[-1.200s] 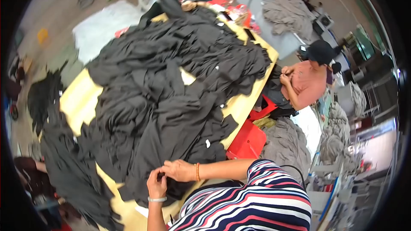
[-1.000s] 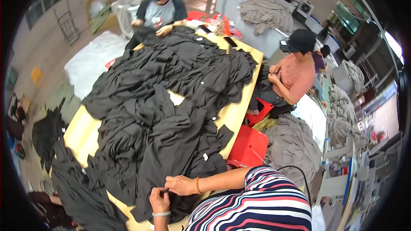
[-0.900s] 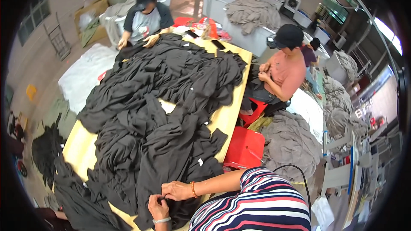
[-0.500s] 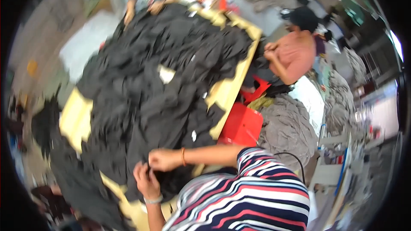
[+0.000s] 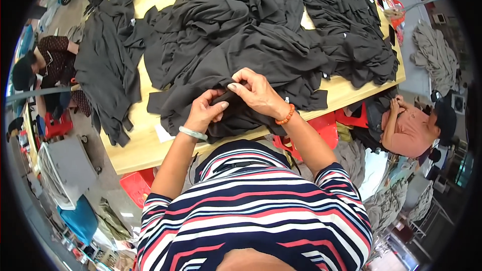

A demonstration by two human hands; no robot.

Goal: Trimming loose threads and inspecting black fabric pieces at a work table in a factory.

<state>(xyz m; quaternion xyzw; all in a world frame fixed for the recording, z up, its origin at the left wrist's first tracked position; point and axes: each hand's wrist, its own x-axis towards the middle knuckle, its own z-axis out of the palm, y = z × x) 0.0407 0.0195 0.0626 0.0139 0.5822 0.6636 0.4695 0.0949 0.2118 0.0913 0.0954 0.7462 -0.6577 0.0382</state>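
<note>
At the near edge of the table, both my hands pinch a fold of a black garment (image 5: 226,130). My left hand (image 5: 203,112), with a pale green bangle at its wrist, has thumb and fingers closed on the cloth. Slightly higher and to the right, my right hand (image 5: 256,93), wearing an orange bead bracelet, grips the same fold. The fingertips of both hands are partly hidden in the dark fabric. A heap of black garments (image 5: 251,45) spreads out just beyond my hands.
The pile lies on a pale wooden table (image 5: 135,148). Red plastic stools (image 5: 135,186) stand against its near side. A person in a pink top (image 5: 409,128) sits at the right, another person (image 5: 52,60) at the left. Grey cloth (image 5: 434,57) is heaped at the far right.
The view has swung round and steadied, so the table now lies straight ahead. My hands remain at the near edge of the black pile, now clearly pinching cloth. The earlier frame is blurred.
</note>
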